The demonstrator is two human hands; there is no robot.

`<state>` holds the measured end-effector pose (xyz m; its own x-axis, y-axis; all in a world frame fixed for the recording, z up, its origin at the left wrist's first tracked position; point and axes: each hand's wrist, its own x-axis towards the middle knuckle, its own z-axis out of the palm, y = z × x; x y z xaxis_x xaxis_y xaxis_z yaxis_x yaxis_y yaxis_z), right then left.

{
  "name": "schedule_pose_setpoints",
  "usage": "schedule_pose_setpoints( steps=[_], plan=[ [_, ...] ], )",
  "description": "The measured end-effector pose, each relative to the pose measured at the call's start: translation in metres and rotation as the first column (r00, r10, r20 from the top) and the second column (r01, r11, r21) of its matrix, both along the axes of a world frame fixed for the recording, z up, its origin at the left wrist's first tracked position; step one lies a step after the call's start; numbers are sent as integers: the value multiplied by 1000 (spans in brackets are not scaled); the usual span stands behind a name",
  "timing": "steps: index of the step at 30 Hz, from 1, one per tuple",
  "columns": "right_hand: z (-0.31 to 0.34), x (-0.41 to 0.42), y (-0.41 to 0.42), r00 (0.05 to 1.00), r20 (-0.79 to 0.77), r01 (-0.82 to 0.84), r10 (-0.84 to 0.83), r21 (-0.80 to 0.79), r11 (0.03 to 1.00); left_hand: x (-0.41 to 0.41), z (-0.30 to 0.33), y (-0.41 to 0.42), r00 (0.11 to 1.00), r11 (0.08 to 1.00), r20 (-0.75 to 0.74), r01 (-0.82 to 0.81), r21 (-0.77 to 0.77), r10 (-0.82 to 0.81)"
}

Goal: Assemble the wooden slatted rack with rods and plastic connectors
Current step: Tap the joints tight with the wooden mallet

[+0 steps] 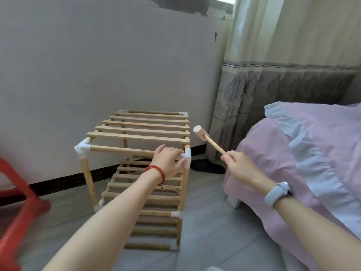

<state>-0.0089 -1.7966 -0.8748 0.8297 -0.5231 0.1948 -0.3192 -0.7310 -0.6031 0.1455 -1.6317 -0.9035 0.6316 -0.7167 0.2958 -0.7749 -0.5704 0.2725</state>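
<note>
The wooden slatted rack stands on the floor by the wall, with a top shelf and lower slatted shelves joined by white plastic connectors. My left hand rests on the front top rod beside the near right corner connector, fingers wrapped over the rod. My right hand grips the handle of a small wooden mallet. Its head hangs in the air just right of the rack's top right edge, apart from it.
A red plastic stool stands at the left. A bed with pink and pale blue bedding fills the right. A dark slipper lies by the curtain behind the rack. Grey floor runs between rack and bed.
</note>
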Motion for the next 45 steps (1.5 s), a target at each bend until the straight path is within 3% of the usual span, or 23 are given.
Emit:
schedule_pose_setpoints(
  steps=[5, 6, 9, 10, 12, 15, 16, 19, 20, 23, 24, 27, 28, 31, 32, 33, 35, 36, 37, 39, 41, 43, 45],
  plan=[
    [32, -27, 32, 921, 388, 48, -37, -19, 999, 24, -7, 47, 980, 979, 63, -185, -87, 191],
    [22, -31, 42, 929, 370, 38, -25, -29, 999, 27, -9, 53, 975, 977, 85, -197, -87, 204],
    [-11, -38, 63, 994, -112, -26, 18, -72, 997, 25, -14, 53, 968, 978, 155, -181, -104, 195],
    [-12, -39, 64, 986, -164, -17, 6, -66, 998, 22, -16, 50, 965, 979, 179, -174, -111, 192],
    [0, -40, 61, 998, 5, 57, -57, -17, 998, 17, -19, 45, 955, 977, 219, -175, -124, 199],
    [9, -45, 63, 928, 337, 170, -158, -6, 985, 10, -20, 34, 951, 974, 220, -194, -115, 215],
    [5, -45, 63, 938, 294, 204, -185, -34, 978, 8, -20, 30, 953, 974, 210, -196, -118, 217],
    [-2, -47, 61, 979, -102, 170, -179, -95, 981, 3, -22, 17, 960, 969, 167, -200, -145, 223],
    [2, -47, 55, 977, -84, 188, -197, -97, 977, 2, -24, 14, 962, 968, 162, -197, -155, 222],
    [21, -46, 55, 941, 229, 266, -248, -50, 963, 3, -27, 12, 957, 964, 182, -192, -182, 225],
    [19, -44, 56, 945, 216, 267, -247, -70, 961, 4, -28, 12, 956, 964, 186, -193, -184, 227],
    [-4, -42, 64, 957, -187, 216, -220, -42, 976, 4, -26, 13, 959, 966, 166, -205, -154, 230],
    [-7, -43, 63, 954, -190, 228, -233, -49, 972, 3, -26, 13, 960, 967, 160, -208, -147, 231],
    [6, -47, 63, 949, 149, 287, -280, -30, 957, 2, -27, 11, 959, 965, 155, -213, -155, 237],
    [7, -47, 65, 947, 172, 283, -272, -45, 958, 2, -28, 10, 957, 963, 159, -216, -160, 241],
    [7, -45, 67, 963, 105, 254, -247, -59, 965, 2, -29, 10, 955, 962, 168, -215, -167, 243],
    [-1, -43, 75, 954, -219, 197, -206, -66, 978, 1, -32, 10, 954, 959, 179, -207, -195, 242],
    [-1, -43, 76, 943, -250, 204, -218, -83, 976, 1, -33, 11, 954, 957, 182, -198, -211, 237],
    [1, -42, 71, 944, -226, 220, -239, -107, 970, 1, -33, 11, 954, 958, 187, -192, -214, 233],
    [14, -43, 68, 964, 54, 264, -260, -97, 959, 2, -32, 10, 956, 961, 182, -196, -196, 232],
    [14, -43, 68, 959, 137, 261, -247, -95, 961, 1, -31, 10, 958, 964, 177, -195, -182, 227],
    [5, -41, 74, 962, -147, 224, -229, -47, 973, 1, -30, 11, 958, 963, 178, -193, -186, 226],
    [5, -41, 72, 945, -236, 218, -228, -69, 973, 1, -31, 13, 958, 963, 179, -191, -189, 224]
  ],
)
